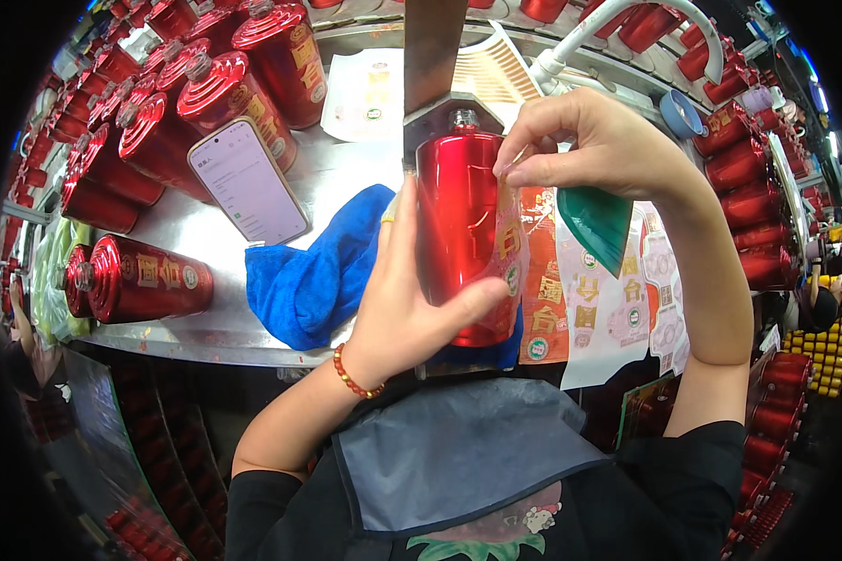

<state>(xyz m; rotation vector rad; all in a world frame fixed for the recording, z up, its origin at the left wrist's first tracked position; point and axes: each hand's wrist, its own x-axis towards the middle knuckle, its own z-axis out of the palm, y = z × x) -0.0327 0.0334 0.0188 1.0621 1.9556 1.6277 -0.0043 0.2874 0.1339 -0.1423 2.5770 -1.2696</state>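
- Head view: the left hand is grasping a glossy red, cylindrical bottle near the front of the worktop, its thumb crossing the lower front.
- The right hand is pinching a thin, translucent label film with gold print between its fingers; the film is running down the bottle's right side.
- A smooth green scraper, tapering to a point, is showing beneath the right hand; I cannot tell whether other fingers are gripping it.
- A plush blue cloth is lying crumpled left of the bottle on shiny metal, near a flat, round-cornered phone.
- Printed sheets are lying to the right.
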